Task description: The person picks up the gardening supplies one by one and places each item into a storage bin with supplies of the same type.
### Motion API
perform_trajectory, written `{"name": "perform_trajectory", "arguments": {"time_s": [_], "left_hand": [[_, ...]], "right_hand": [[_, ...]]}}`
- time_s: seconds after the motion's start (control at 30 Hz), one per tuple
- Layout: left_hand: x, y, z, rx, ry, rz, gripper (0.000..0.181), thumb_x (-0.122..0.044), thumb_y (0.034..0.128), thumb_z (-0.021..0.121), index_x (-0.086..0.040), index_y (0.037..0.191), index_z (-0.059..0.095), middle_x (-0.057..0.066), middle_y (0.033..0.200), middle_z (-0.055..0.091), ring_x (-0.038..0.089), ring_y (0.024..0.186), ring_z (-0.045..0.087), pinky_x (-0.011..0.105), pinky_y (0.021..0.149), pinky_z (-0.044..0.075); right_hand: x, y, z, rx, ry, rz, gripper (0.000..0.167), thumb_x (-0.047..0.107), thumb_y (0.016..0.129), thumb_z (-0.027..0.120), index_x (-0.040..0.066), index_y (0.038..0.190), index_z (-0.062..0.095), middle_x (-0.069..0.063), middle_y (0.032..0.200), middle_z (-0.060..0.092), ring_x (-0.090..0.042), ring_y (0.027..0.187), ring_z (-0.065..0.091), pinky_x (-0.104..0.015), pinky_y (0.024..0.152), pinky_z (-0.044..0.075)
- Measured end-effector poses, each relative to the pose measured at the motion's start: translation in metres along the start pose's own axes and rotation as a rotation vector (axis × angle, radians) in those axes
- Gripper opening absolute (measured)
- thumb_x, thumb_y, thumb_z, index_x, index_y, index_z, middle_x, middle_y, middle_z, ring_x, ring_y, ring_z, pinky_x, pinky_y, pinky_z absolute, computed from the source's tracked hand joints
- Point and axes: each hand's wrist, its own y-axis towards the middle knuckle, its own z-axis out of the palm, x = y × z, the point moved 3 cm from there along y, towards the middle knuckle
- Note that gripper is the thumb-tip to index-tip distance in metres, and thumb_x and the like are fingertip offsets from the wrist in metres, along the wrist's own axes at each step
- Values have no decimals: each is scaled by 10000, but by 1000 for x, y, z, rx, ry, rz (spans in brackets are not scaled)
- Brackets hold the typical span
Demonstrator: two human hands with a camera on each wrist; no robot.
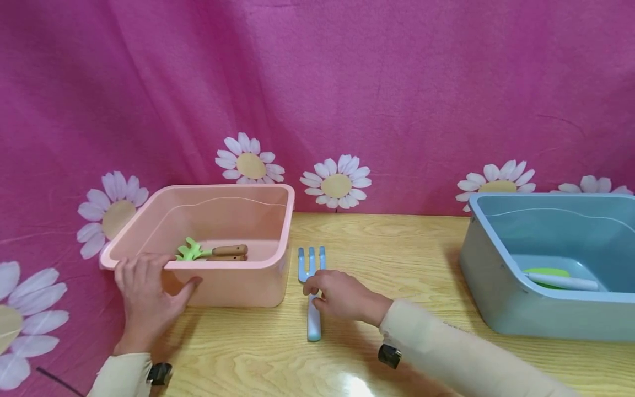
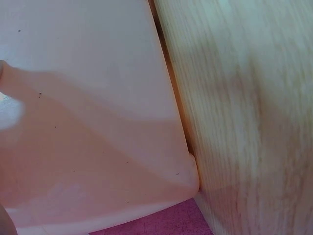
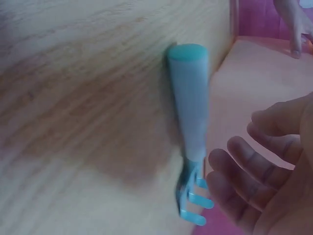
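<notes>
A small blue three-pronged hand rake [image 1: 313,320] with a pale handle and teal end lies on the table, prongs toward the back. Just over its neck hovers my right hand [image 1: 342,296]; the right wrist view shows loosely bent fingers [image 3: 244,166] beside the rake [image 3: 190,107], a gap between them. My left hand [image 1: 149,298] grips the front rim of a pink bin [image 1: 233,286], fingers over the edge and thumb against the outer wall. Inside that bin lie a green hand rake [image 1: 190,250] with a wooden handle and another wooden handle [image 1: 233,257], its head hidden.
A grey-blue bin [image 1: 555,317] stands at the right, with a green-headed tool [image 1: 563,281] with a pale handle inside. A pink cloth [image 1: 397,99] with daisies hangs behind the wooden table [image 1: 387,237].
</notes>
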Motion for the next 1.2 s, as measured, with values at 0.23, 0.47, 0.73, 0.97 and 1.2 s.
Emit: {"name": "perform_trajectory", "arguments": {"time_s": [0.23, 0.47, 0.73, 0.97, 1.2], "left_hand": [[-1, 1, 0, 18, -1, -11, 775, -708, 859, 567, 46, 1038, 610, 213, 968, 582, 407, 956, 493, 598, 1072, 206], [-2, 2, -1, 28, 3, -27, 785, -718, 861, 552, 44, 1039, 606, 215, 979, 579, 405, 970, 487, 644, 1066, 198], [-2, 1, 0, 32, 1, -29, 784, -716, 861, 554, 45, 1043, 606, 222, 982, 576, 405, 967, 493, 644, 1072, 199], [-3, 1, -2, 30, 2, -30, 787, -716, 862, 553, 47, 1044, 603, 219, 978, 574, 405, 963, 488, 637, 1067, 199], [-3, 2, -1, 38, 2, -33, 791, -723, 861, 548, 45, 1040, 606, 215, 975, 574, 402, 964, 488, 646, 1060, 198]], "right_hand": [[-7, 0, 15, 20, 42, 76, 149, 49, 867, 654, 45, 1008, 703, -36, 836, 670, -131, 751, 580, -244, 665, 474], [-11, 1, 24, 111, 139, 183, 148, 107, 904, 639, 88, 1051, 624, 34, 667, 527, -92, 592, 439, -235, 559, 350], [-10, 3, 32, 43, 89, 230, 171, 249, 902, 693, 118, 973, 610, 56, 666, 494, -104, 621, 446, -246, 542, 330], [-11, 4, 37, -14, 163, 274, 210, 187, 834, 754, 100, 934, 592, 37, 672, 502, -110, 608, 446, -219, 522, 331], [-13, 1, 36, -43, 244, 335, 189, 104, 800, 737, 93, 920, 590, 38, 639, 457, -114, 583, 435, -214, 506, 335]]}}
